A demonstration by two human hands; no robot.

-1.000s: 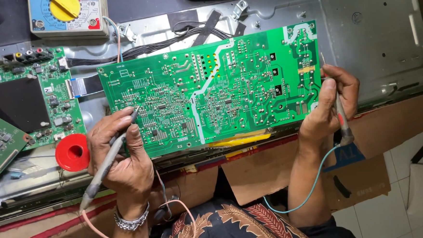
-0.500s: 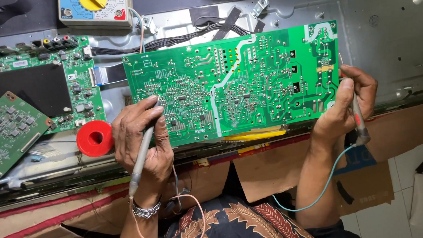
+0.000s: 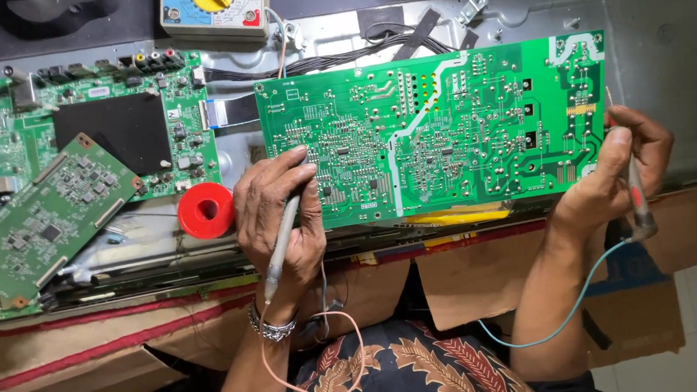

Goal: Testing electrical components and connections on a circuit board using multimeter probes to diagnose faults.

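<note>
- Left hand is wrapped around a grey probe, fingers curled tight on its shaft, tip up against the lower left part of the green board.
- A pink lead loops down from that probe over the patterned shirt.
- Right hand grips the board's right edge, thumb on its face, and also pinches a second probe (dark with a red mark) along the fingers; where its tip lands is hard to make out, it sits right at the board's edge.
- A teal lead trails off that probe, past the forearm.
- The board is held solder side up, tilted slightly, above a grey metal panel, with something yellow peeking from under its lower edge.
- Just left of the left hand: a red spool.
- Further left, two more circuit boards, a square one with a black patch and a narrow one lying diagonally over its corner.
- Top of the view: a meter with a yellow dial.
- Cardboard covers the near edge of the bench.
</note>
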